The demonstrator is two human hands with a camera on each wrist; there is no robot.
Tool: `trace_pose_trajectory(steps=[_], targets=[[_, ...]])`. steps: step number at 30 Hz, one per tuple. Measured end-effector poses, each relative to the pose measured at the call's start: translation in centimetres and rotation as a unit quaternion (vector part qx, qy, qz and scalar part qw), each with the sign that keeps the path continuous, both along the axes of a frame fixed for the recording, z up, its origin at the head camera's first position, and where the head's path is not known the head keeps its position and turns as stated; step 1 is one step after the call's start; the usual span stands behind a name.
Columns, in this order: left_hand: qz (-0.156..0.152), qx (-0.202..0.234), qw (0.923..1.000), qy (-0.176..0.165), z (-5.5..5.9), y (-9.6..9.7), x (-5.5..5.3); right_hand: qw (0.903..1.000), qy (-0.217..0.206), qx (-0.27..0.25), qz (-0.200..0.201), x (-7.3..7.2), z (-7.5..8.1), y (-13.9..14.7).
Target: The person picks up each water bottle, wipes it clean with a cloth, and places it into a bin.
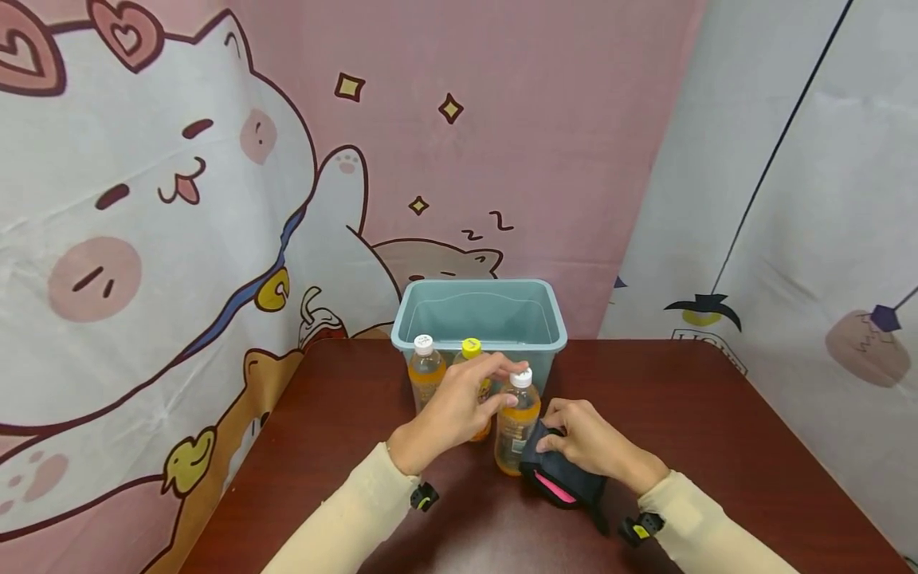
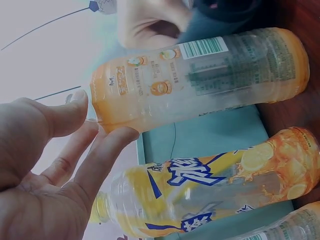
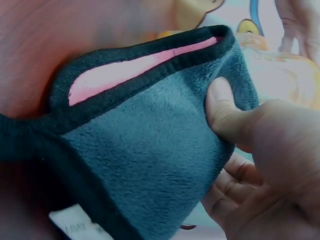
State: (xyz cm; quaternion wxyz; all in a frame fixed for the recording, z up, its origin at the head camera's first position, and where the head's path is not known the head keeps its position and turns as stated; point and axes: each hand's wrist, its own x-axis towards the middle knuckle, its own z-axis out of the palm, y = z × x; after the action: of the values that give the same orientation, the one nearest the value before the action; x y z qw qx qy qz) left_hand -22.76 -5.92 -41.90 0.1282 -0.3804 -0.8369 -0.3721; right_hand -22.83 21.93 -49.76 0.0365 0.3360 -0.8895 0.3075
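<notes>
My left hand (image 1: 459, 406) pinches a bottle (image 1: 515, 440) by its neck; my right hand (image 1: 594, 443) grips dark cloth (image 1: 579, 476).
The bottle stands before the blue bin (image 1: 495, 319); I'd hold it upright, guiding the cloth gently.

Right hand (image 3: 270, 160) pinching blue-grey plush cloth (image 3: 150, 145), black edging (image 3: 145, 82), pink lining (image 3: 112, 77), white tag (image 3: 77, 222)
</notes>
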Motion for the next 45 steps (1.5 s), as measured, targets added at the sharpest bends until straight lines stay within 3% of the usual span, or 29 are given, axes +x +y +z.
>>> trace_pose_trajectory(steps=[9, 24, 29, 45], targets=[[0.001, 0.0, 0.9999, -0.011, -0.1, -0.1, -0.1, 0.9988, -0.025, 0.04, 0.014, -0.4, -2.0, -0.6], [-0.002, 0.001, 1.0, -0.008, -0.3, -0.1, 0.0, 0.999, -0.039, 0.017, 0.017, -0.2, -2.0, -0.2], [0.0, -0.003, 1.0, -0.001, -0.1, 0.0, 0.0, 0.9992, -0.039, 0.0, 0.008, -0.1, -1.0, 0.0], [-0.004, -0.002, 1.0, -0.004, 0.2, -0.2, -0.1, 0.9969, -0.001, -0.071, -0.032, 0.3, 4.5, 0.5]])
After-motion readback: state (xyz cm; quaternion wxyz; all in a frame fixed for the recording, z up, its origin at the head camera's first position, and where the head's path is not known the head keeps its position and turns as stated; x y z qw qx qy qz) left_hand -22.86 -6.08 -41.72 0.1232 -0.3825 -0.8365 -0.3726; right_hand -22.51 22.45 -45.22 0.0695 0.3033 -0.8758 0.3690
